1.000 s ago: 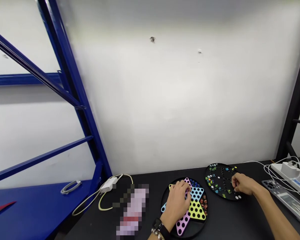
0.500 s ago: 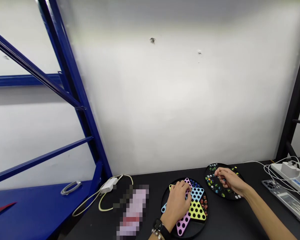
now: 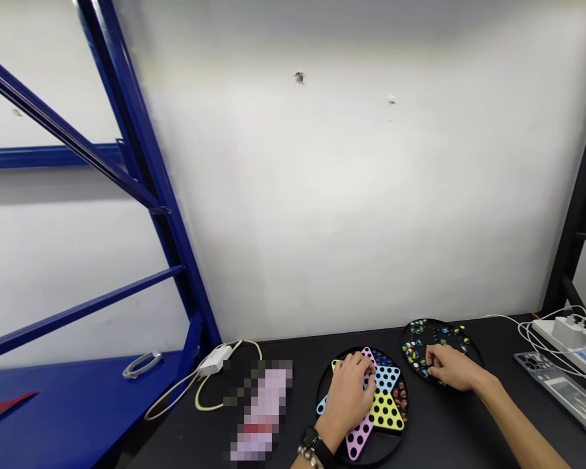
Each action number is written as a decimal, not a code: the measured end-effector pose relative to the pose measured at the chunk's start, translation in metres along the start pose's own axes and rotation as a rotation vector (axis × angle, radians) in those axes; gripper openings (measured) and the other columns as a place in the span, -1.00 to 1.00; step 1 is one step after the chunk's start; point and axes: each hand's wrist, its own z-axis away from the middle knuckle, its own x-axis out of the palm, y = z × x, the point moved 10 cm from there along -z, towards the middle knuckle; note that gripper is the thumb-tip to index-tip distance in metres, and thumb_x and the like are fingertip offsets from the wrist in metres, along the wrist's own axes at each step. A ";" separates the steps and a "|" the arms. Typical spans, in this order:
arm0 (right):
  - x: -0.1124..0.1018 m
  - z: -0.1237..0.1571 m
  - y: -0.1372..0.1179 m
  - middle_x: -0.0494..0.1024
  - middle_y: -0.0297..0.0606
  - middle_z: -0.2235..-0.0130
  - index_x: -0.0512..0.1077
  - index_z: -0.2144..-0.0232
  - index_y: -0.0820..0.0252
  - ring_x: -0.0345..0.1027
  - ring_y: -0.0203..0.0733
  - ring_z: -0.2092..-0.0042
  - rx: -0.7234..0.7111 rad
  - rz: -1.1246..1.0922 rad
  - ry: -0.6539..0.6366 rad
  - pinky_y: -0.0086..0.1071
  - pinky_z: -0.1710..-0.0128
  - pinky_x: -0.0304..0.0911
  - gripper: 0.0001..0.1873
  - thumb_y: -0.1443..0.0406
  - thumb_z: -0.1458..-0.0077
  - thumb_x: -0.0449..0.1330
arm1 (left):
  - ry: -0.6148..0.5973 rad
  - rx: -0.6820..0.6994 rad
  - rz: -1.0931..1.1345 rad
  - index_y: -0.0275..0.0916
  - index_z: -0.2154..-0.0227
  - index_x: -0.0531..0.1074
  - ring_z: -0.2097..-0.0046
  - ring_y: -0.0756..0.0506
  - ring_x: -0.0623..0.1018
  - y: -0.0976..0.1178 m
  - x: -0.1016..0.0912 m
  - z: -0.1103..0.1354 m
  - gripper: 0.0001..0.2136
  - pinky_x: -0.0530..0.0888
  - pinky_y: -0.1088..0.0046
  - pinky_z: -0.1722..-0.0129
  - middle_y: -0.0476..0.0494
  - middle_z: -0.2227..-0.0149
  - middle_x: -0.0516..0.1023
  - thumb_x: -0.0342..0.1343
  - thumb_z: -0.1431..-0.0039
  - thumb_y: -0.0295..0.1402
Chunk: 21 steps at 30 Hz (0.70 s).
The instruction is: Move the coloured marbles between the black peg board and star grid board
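Head view: left hand (image 3: 350, 389), fingers loosely spread, presumably steadies star board (image 3: 385, 409); right hand (image 3: 450, 367) over tray (image 3: 473, 350) near surface (image 3: 434, 430)'s rear edge, finger closure undetermined.

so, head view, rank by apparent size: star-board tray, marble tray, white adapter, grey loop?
1. Star-board tray, nearer the camera too
2. Marble tray, partly hidden by the right hand
3. White adapter and grey loop: too alike to rank

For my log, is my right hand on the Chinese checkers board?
No, your right hand is over the round black marble tray, while your left hand rests on the Chinese checkers board.
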 end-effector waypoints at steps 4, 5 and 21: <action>-0.015 -0.005 -0.002 0.37 -0.39 0.50 0.29 0.45 0.13 0.13 -0.33 0.50 -0.049 -0.413 0.086 -0.46 0.49 -0.01 -0.85 0.20 -0.08 0.01 | 0.003 0.004 0.010 -0.13 0.28 0.38 0.11 -0.11 0.42 0.000 0.000 0.001 -0.85 0.26 0.35 0.09 -0.05 0.19 0.46 -0.08 -0.21 -0.45; -0.019 -0.005 -0.002 0.37 -0.40 0.49 0.27 0.43 0.12 0.05 -0.36 0.55 -0.042 -0.548 0.103 -0.46 0.53 -0.06 -0.82 0.18 -0.09 -0.03 | 0.007 0.006 0.012 -0.13 0.28 0.38 0.11 -0.12 0.42 0.000 0.000 0.001 -0.85 0.26 0.35 0.10 -0.05 0.19 0.46 -0.08 -0.21 -0.45; 0.005 0.001 -0.011 0.30 -0.42 0.57 0.38 0.52 0.15 0.14 -0.32 0.48 -0.067 -0.100 -0.038 -0.43 0.48 -0.03 -0.87 0.24 0.02 0.21 | 0.042 0.006 0.034 -0.13 0.30 0.38 0.12 -0.11 0.41 -0.002 0.001 0.001 -0.87 0.25 0.36 0.10 -0.02 0.21 0.45 -0.05 -0.21 -0.45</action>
